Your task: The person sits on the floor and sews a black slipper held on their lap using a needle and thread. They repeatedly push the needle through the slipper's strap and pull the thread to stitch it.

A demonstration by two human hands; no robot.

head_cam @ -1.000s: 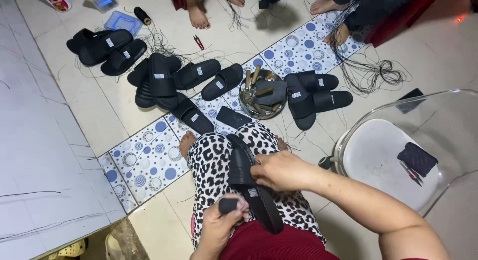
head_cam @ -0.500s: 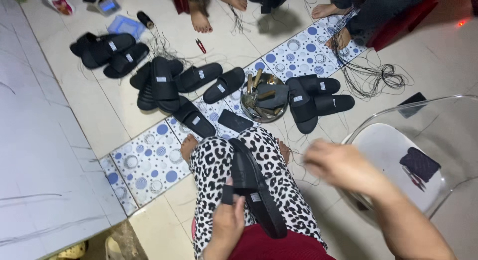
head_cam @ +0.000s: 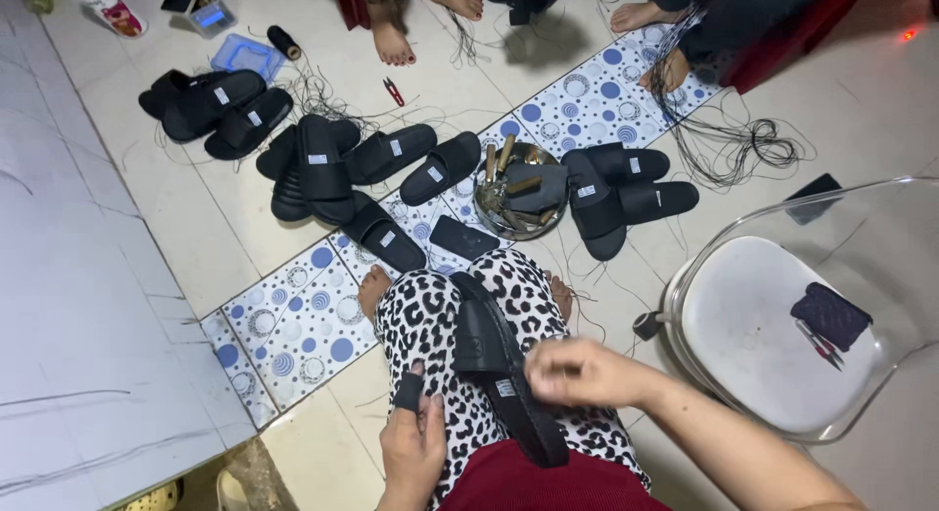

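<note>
At the far left a pale grey mat (head_cam: 68, 306) covers the floor beside a band of blue-dotted patterned tiles (head_cam: 293, 315). Near the top left lie a small scale (head_cam: 201, 4), a blue plastic lid (head_cam: 245, 54) and a black thread spool (head_cam: 285, 42). Below them two black slide sandals (head_cam: 210, 105) lie close together, and a larger heap of black slides (head_cam: 337, 169) spreads toward the middle, with loose black thread trailing among them. Small red snips (head_cam: 393, 90) lie on the tile above the heap.

The left hand (head_cam: 413, 443) rests on the person's leopard-print trousers (head_cam: 430, 325), near the lower edge of the view. Its fingers are curled together, and one finger, capped with a black finger guard (head_cam: 409, 391), points up. It does not touch the slide.

A black slide sandal (head_cam: 494, 359) lies lengthwise along the lap, just right of that hand. The right hand (head_cam: 577, 372) sits against the sandal's right edge, fingers bunched in a pinch; the hand is blurred, so what it pinches cannot be told.

Beyond the knees a round metal bowl (head_cam: 518, 193) holds tools, and a flat black sole piece (head_cam: 463, 237) lies beside it. Right of the bowl is another group of black slides (head_cam: 626, 183), then a tangle of black thread (head_cam: 753, 144). A clear plastic chair (head_cam: 773, 325) stands at right, with a dark pouch (head_cam: 831, 315) on its white seat. Other people's bare feet (head_cam: 391, 42) show along the top.
</note>
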